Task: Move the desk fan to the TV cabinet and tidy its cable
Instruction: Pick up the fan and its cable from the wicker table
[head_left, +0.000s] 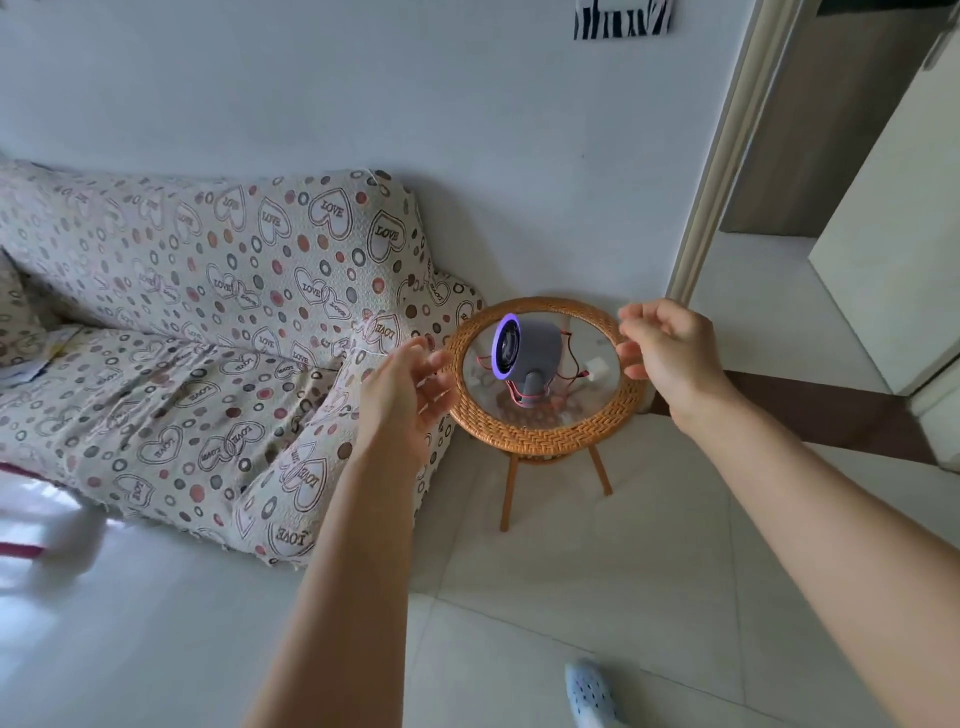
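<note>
A small grey desk fan (527, 349) with a purple front ring stands on a round wicker side table (540, 434) with a glass top. Its thin red cable (571, 364) loops around the base and runs to a white plug block (597, 370) on the glass. My left hand (402, 387) hovers at the table's left rim, fingers apart, holding nothing. My right hand (670, 345) is at the right rim, fingers curled but empty. Both hands are apart from the fan. No TV cabinet is in view.
A sofa (208, 332) under a heart-patterned cover stands left of the table, against a white wall. A doorway (769, 218) opens to the right, with a white appliance (893, 249) beyond it. The floor is pale tile; my slipper (592, 691) shows at the bottom.
</note>
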